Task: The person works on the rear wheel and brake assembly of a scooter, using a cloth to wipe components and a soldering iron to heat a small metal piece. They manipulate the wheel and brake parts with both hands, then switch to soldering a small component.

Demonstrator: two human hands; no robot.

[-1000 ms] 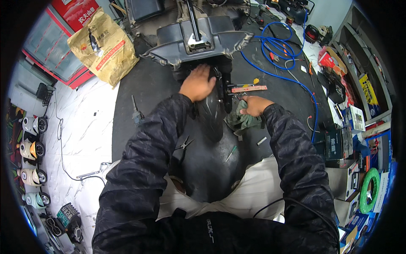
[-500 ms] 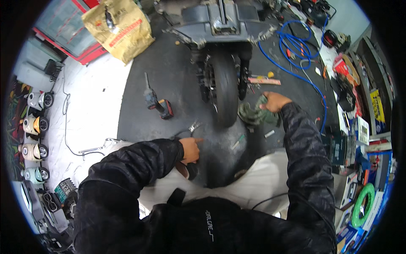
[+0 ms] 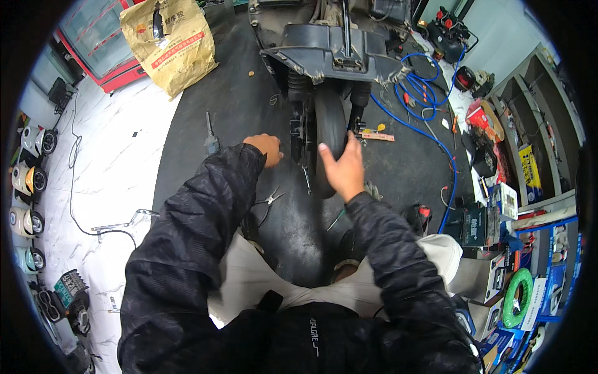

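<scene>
1. The black wheel (image 3: 330, 115) stands between the two fork legs, the left one (image 3: 295, 131) and the right one (image 3: 359, 100), so this part of the assembly appears to be in place.
2. The right hand (image 3: 342, 163) is spread over the tyre, with its thumb on the tread and its fingers near the right fork leg.
3. The left hand (image 3: 266, 149) is bent at the fingers, just left of the wheel; whether it pinches something, I cannot tell.
4. The grey cover (image 3: 293, 55) sits above the wheel.
5. Pliers (image 3: 271, 197) and a power tool (image 3: 211, 142) lie on the dark mat (image 3: 243, 103), not put away.
6. Whether the axle is fastened is not visible, so what is left remains uncertain.
</scene>
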